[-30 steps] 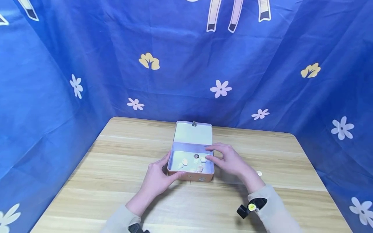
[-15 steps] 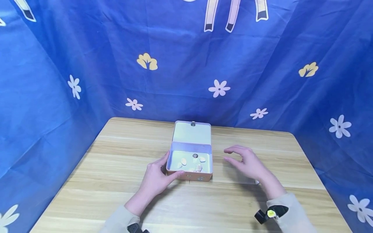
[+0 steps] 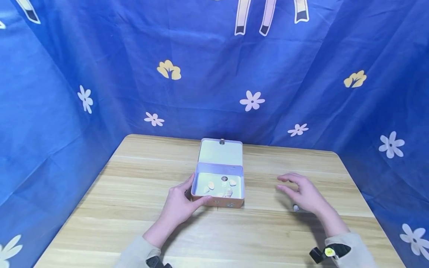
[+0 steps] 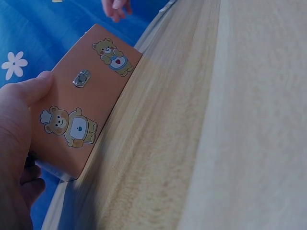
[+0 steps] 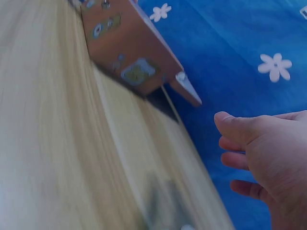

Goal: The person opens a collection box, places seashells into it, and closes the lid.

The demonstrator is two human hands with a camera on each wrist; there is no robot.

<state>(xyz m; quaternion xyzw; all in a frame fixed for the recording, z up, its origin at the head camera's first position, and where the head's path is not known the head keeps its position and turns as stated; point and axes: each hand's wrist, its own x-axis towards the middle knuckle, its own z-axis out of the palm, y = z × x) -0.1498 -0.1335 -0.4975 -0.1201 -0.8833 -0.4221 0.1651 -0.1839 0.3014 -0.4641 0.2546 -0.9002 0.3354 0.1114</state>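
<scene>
An orange tin box stands on the table with its lid tipped back. Inside lie several seashells, among them a ridged shell and a pale shell, plus a small dark round piece. My left hand grips the box's front left corner, thumb on the front wall; bear pictures and a metal catch show there in the left wrist view. Well right of the box, my right hand hovers over the table, fingers loosely bent around nothing. Beside it lies a small whitish shell.
The wood-grain table has rounded back corners. A blue cloth with flowers and animal legs encloses it at the back and both sides. The raised lid reaches close to the back edge.
My right hand has drawn out of the tin box and moved right, to beside the small shell on the table. The left hand keeps its grip on the box.
</scene>
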